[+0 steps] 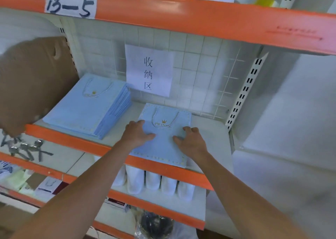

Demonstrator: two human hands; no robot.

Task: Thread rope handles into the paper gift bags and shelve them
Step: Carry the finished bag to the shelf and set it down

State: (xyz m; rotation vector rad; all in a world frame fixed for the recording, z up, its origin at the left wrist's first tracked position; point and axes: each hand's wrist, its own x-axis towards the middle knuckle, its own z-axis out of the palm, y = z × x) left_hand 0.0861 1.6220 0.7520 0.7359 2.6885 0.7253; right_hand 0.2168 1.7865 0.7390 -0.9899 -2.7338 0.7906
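Both my left hand (pixel 139 134) and right hand (pixel 189 140) press flat, fingers spread, on the bag (pixel 163 146); I should slide it squarely back from the shelf edge (pixel 72 140).

Orange-edged white shelving (pixel 214 23) against a white wire-grid back panel (pixel 203 71), pale wall (pixel 300 111) at right.

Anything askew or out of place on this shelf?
One thing: the blue gift bag under both hands, left hand and right hand, lies slightly rotated, its near edge overhanging the orange shelf lip. The stack of blue bags to its left sits fully on the shelf.
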